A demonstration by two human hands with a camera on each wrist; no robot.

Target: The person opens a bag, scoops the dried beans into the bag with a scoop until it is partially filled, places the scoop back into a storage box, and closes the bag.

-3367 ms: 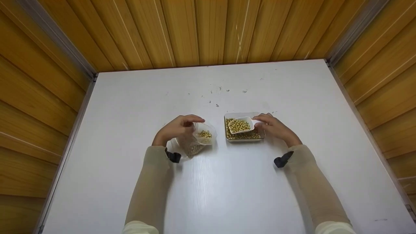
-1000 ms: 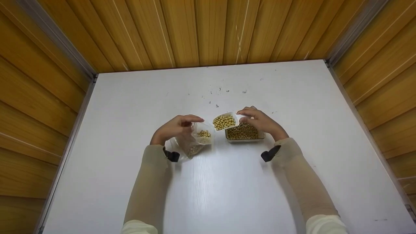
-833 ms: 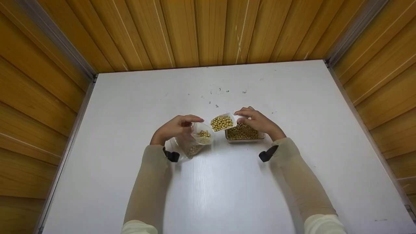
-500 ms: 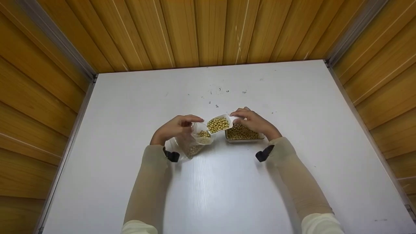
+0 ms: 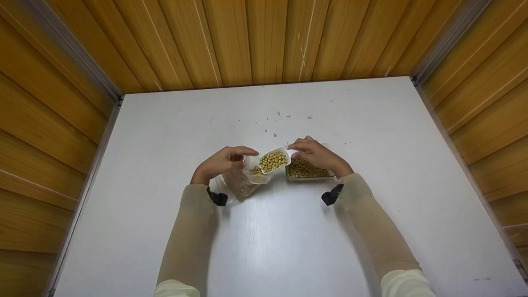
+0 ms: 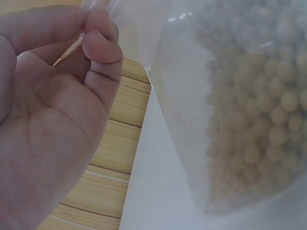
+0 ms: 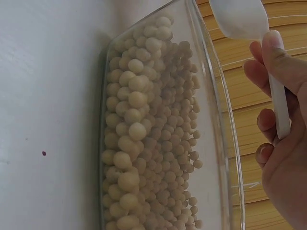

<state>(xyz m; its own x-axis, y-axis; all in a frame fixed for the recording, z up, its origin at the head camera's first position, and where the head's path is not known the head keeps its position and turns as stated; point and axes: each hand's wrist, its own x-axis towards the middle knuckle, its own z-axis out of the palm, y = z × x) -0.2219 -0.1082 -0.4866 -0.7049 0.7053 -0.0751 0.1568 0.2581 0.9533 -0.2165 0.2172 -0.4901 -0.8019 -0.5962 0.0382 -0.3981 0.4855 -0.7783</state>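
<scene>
My left hand (image 5: 218, 163) pinches the mouth of a clear plastic bag (image 5: 234, 178) and holds it upright. Round, pale yellow soybeans (image 6: 268, 115) fill the lower part of the bag. In my right hand (image 5: 317, 156) is a white scoop (image 5: 288, 156), heaped with soybeans, its front lip over the bag's mouth. The right wrist view shows thumb and fingers wrapped round the scoop's handle (image 7: 278, 103). Under my right hand stands a clear rectangular container (image 7: 211, 52) of soybeans, partly covered by the hand in the head view.
The white table (image 5: 264, 247) carries small dark marks (image 5: 275, 135) beyond the hands. Wood-patterned panels (image 5: 264, 41) rise at its back and sides.
My right hand has lifted the full scoop out of the container and carried it left to the bag's mouth, its lip tilting toward the bag. The left hand and bag stay nearly still.
</scene>
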